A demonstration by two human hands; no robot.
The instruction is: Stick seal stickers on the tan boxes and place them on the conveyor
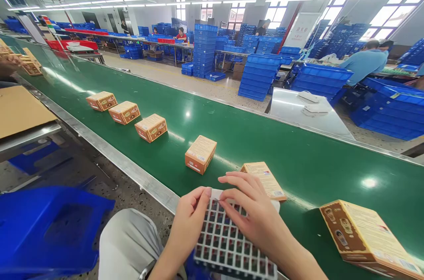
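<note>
A white grid tray (228,244) with many small square cells, dark and reddish inside, lies low in the centre at the belt's near edge. My left hand (190,218) pinches the tray's upper left corner between thumb and fingers. Over the tray's upper part, my right hand (250,209) has thumb and index finger pressed together near that corner, its other fingers stretched out; what they hold, if anything, is too small to name. Just beyond my hands, a brown and cream box (200,154) rests on the green belt, and another box (265,179) lies partly behind my right hand.
The green conveyor belt (159,90) runs diagonally past, carrying several more boxes, one large at right (367,231). A blue plastic bin (49,231) is at lower left. Another person's hand (9,62) shows at far left. Stacked blue crates (260,74) stand across the belt.
</note>
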